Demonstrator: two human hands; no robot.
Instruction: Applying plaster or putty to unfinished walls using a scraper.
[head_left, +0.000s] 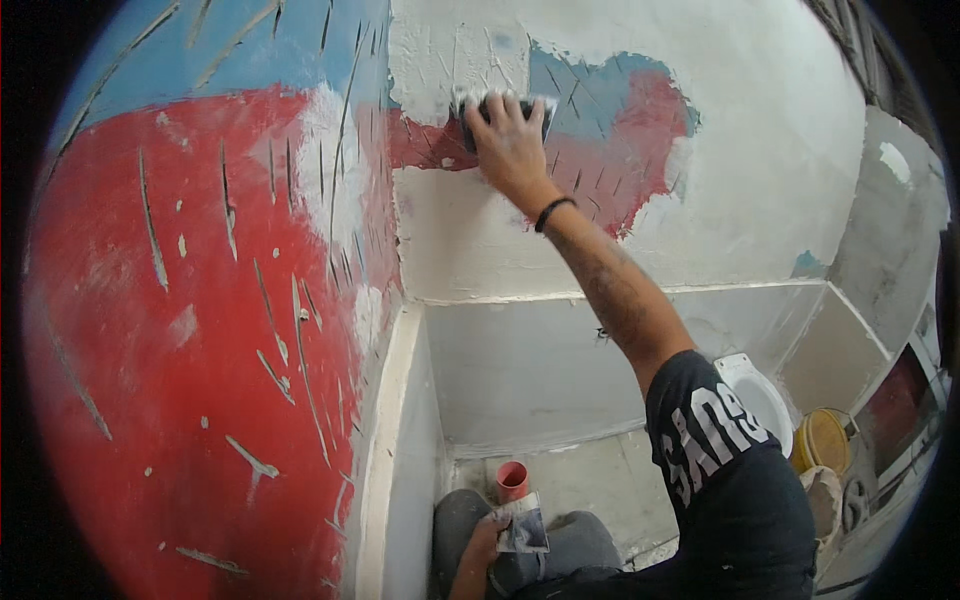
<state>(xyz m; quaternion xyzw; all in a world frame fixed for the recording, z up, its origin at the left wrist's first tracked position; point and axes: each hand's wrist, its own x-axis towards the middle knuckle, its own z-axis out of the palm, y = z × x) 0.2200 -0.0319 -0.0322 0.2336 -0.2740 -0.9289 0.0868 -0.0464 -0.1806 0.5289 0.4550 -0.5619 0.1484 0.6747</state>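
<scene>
Head view, 12 o'clock: the right hand (512, 150) lies against a patchy wall (640, 150) with its back turned to the lens, holding a dark flat tool (468, 131). Its fingers are slightly apart from one another and clamped on the tool; the palm hides much of it, and whether its whole face meets the wall cannot be told. White smears show along the tool's upper edge. A black wristband (556, 212) circles the wrist, and a dark sleeve (735, 470) covers the upper arm toward 4 o'clock.

At 6 o'clock the left hand (486, 536) is closed on a flat plate (526, 526) with grey smears; the fingers behind it are hidden, and the forearm is cut off by the lower edge. Just above the plate stands a red tube (512, 478), its base hard to make out. Grey-clad legs (585, 545) are also cropped at 6 o'clock.

A scored red wall (200, 320) fills 9 o'clock. Toward 4 o'clock, the sleeve partly covers a white fixture (768, 405), near a yellow bucket (822, 442). Black fisheye corners swallow the rest.
</scene>
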